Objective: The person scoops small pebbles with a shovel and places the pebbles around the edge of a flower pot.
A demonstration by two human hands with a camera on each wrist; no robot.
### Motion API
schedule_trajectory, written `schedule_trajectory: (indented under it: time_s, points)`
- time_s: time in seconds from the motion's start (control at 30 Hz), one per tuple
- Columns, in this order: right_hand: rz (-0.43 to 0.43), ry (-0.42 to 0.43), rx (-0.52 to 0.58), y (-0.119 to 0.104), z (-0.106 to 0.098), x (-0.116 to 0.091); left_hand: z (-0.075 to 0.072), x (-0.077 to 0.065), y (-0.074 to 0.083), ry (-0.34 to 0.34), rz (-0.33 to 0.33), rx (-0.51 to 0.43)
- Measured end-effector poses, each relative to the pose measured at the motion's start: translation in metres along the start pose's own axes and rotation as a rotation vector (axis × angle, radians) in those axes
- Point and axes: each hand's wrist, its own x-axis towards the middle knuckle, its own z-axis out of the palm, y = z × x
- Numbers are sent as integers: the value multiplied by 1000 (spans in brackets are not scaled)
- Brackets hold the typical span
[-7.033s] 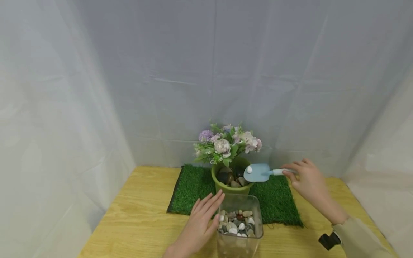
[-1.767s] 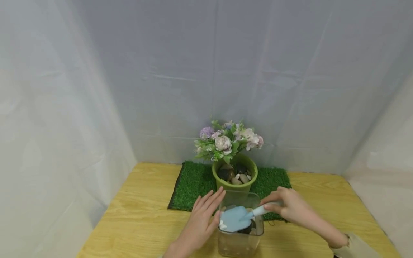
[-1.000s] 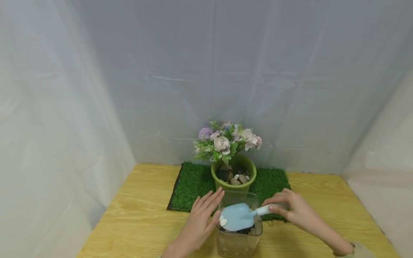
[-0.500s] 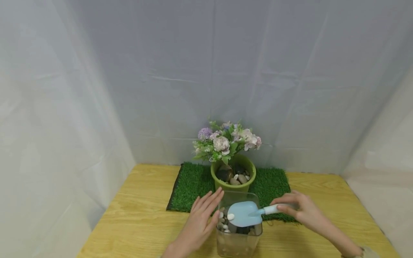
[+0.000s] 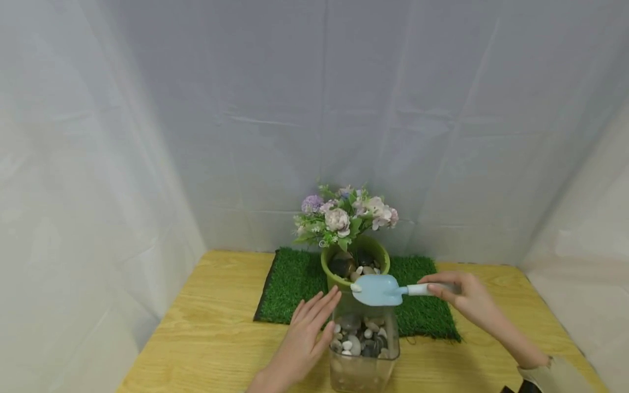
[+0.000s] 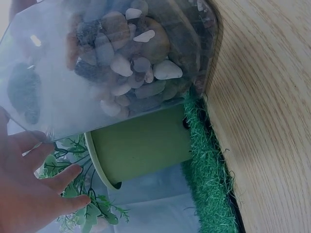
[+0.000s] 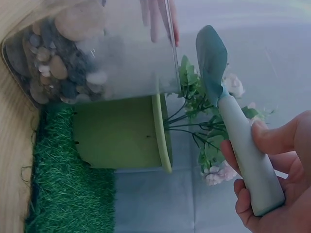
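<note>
My right hand (image 5: 469, 297) grips the white handle of a light blue trowel (image 5: 377, 290), with thumb and curled fingers around it in the right wrist view. A white pebble (image 5: 356, 287) lies at the tip of the blade. The blade is over the far rim of a clear plastic container (image 5: 363, 374) and overlaps the front edge of a green flowerpot (image 5: 334, 278). My left hand (image 5: 304, 341), fingers straight, rests against the container's left side. Mixed pebbles (image 5: 361, 338) fill the lower part of the container. Stones (image 5: 344, 267) lie in the pot under the flowers (image 5: 338, 220).
The flowerpot stands on a mat of artificial grass (image 5: 295, 284), directly behind the container. Mat and container are on a wooden table (image 5: 211, 311). Pale curtains (image 5: 270, 136) hang behind and on both sides.
The right hand lifted the trowel out of the container and moved it forward toward the pot, a white pebble on its blade. Small white pebbles appeared in the pot since the oldest frame. Left hand stayed.
</note>
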Motion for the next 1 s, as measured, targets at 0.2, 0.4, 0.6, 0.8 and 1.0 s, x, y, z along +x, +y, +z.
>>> schedule_trajectory:
  time_s: [0.2, 0.4, 0.6, 0.8, 1.0]
  points:
    - [38, 51, -79, -4, -6, 22, 0, -1, 1, -3, 1, -2]
    - [53, 79, -197, -13, 3, 43, -1, -1, 0, 1, 2, 6]
    - [-109, 164, -356, -20, 29, 61, 1, -2, 0, 3, 17, 11]
    - [-347, 264, -548, -30, 50, 68, 3, -4, -1, 15, 25, 22]
    - [-377, 273, -589, -37, 51, 65, 3, -5, -2, 21, 20, 4]
